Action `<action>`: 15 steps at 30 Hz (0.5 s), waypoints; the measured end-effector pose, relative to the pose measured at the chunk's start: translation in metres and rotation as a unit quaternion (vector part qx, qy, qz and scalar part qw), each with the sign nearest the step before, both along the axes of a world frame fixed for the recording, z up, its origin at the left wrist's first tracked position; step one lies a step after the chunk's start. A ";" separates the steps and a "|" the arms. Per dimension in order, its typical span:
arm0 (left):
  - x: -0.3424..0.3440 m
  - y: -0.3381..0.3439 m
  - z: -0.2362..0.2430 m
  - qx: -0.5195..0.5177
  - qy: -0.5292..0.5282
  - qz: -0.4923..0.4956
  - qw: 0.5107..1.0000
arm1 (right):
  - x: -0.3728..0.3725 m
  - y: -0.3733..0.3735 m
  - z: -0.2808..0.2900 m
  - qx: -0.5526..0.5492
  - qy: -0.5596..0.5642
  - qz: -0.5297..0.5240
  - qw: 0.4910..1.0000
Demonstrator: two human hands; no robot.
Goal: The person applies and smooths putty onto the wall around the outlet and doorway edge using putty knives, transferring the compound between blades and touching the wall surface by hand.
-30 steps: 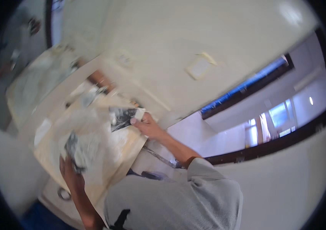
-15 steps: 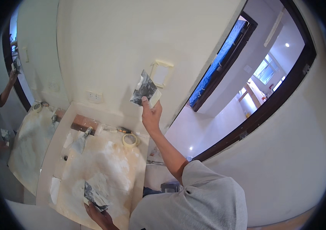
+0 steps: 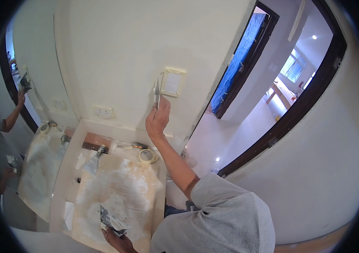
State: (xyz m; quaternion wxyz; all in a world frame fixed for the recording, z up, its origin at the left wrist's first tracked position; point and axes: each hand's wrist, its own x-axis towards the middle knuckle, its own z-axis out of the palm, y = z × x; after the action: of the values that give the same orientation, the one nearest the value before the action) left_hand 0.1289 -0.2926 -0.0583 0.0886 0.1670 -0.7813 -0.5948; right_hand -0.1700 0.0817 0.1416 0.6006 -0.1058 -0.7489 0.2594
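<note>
My right hand (image 3: 159, 118) is closed on a putty knife (image 3: 157, 90), raised nearly edge-on at the wall, just left of a masked rectangular plate (image 3: 172, 82) with pale tape round it. Low over a stained, putty-smeared board (image 3: 129, 177), my left hand (image 3: 116, 239) is closed on a second knife (image 3: 112, 220), whose blade carries white and dark filler. Another scraper (image 3: 93, 162) lies near the board's upper left, and a roll of masking tape (image 3: 147, 157) rests at the upper right, with a dark-handled tool (image 3: 139, 145) behind it.
A mirror (image 3: 32, 126) on the left reflects me. An outlet (image 3: 103, 112) is low on the wall above a counter's pale ledge (image 3: 63, 192) and a wooden block (image 3: 97, 142). To the right is a dark-framed doorway (image 3: 339, 63), with a door (image 3: 240, 59) and blue covering beyond.
My right hand and its knife have risen to the wall beside the taped plate, and the blade has turned nearly edge-on. My left hand still grips its knife low over the board. The view has turned.
</note>
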 end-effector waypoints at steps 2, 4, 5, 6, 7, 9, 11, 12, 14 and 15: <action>-0.004 0.016 0.038 -0.007 0.004 0.014 1.000 | -0.010 -0.003 0.004 -0.020 -0.004 -0.025 0.999; -0.013 0.029 0.079 0.393 -0.077 0.215 0.891 | -0.014 -0.011 0.017 -0.039 -0.012 -0.042 0.998; -0.008 0.022 0.068 0.389 -0.075 0.216 0.892 | -0.018 -0.015 0.022 -0.044 -0.011 -0.041 0.998; 0.000 0.012 0.045 0.216 -0.012 0.126 0.968 | -0.023 -0.019 0.027 -0.049 -0.001 -0.039 0.998; 0.006 0.004 0.028 0.032 0.048 0.032 0.998 | -0.028 -0.023 0.030 -0.054 0.009 -0.036 0.998; 0.005 0.004 0.023 0.010 0.060 0.019 0.998 | -0.033 -0.017 0.034 -0.081 0.016 -0.043 0.996; 0.005 0.003 0.017 -0.011 0.071 0.007 0.997 | -0.034 -0.012 0.034 -0.107 0.021 -0.048 0.993; 0.003 0.005 0.023 0.214 0.029 0.086 0.973 | -0.034 -0.011 0.032 -0.105 0.035 -0.069 0.991; 0.001 0.009 0.028 0.426 -0.012 0.159 0.890 | -0.037 -0.008 0.028 -0.104 0.048 -0.088 0.989; 0.001 0.009 0.029 0.435 -0.013 0.165 0.885 | -0.037 -0.009 0.027 -0.105 0.059 -0.085 0.989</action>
State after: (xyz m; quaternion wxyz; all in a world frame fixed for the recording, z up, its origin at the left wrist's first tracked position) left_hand 0.1299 -0.2836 -0.0290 0.0935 0.3226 -0.4066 -0.8496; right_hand -0.2065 0.0727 0.1687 0.6491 -0.2160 -0.6689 0.2909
